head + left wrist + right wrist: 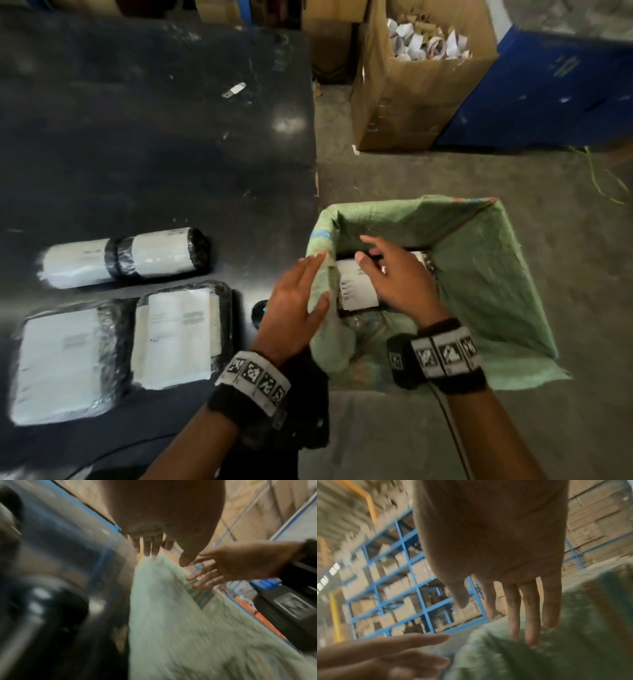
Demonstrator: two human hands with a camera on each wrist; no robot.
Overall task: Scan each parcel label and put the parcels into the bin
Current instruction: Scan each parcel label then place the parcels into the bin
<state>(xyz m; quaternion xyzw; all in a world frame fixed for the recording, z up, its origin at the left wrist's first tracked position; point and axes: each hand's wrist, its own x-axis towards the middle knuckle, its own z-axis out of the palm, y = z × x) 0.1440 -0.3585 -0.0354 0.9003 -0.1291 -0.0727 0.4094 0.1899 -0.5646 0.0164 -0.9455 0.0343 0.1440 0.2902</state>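
A green woven sack lines the bin [486, 274] on the floor right of the black table [154, 137]. Inside it lies a black parcel with a white label [356, 289]. My right hand [380, 263] hovers over that parcel with straight, spread fingers [513, 608] and holds nothing. My left hand [308, 287] is flat and open against the sack's left rim [171, 615]. On the table lie a rolled parcel [126, 257] and two flat labelled parcels [68, 363] [178, 339]. A black scanner [261, 311] with a blue light sits partly hidden behind my left hand.
A tall cardboard box [411, 102] full of paper scraps stands behind the bin, with a blue container [548, 92] to its right. A small metal piece [234, 89] lies on the far table. A green cord [603, 178] trails on the concrete floor.
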